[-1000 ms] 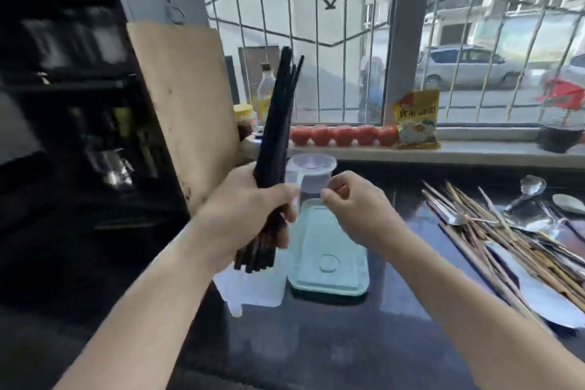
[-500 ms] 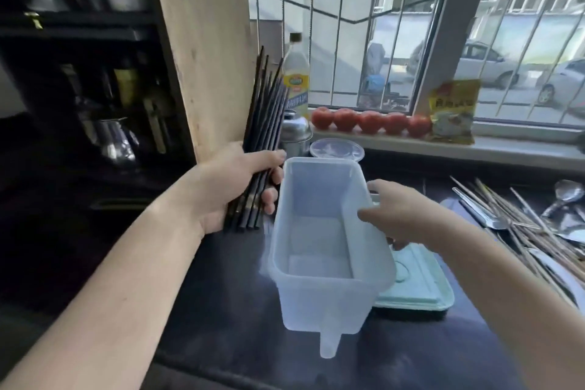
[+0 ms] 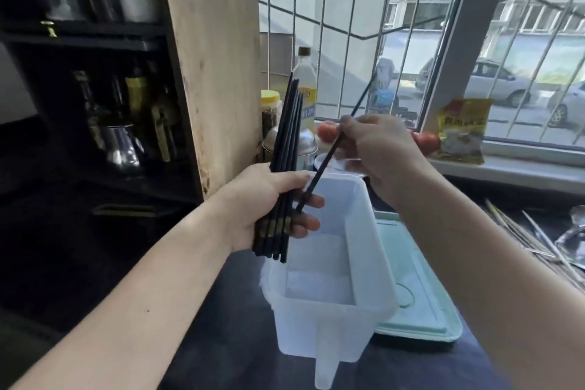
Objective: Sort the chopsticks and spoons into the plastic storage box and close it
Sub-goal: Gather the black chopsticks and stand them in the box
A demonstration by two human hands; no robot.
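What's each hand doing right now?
Left hand: grips the chopstick bundle.
Right hand: pinches a single chopstick.

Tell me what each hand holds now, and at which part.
The left hand grips a bundle of black chopsticks near its lower end. The right hand pinches a single black chopstick near its middle.

Black chopstick bundle (image 3: 286,168) upright, clear plastic box (image 3: 354,282) open, green lid (image 3: 421,301) beside
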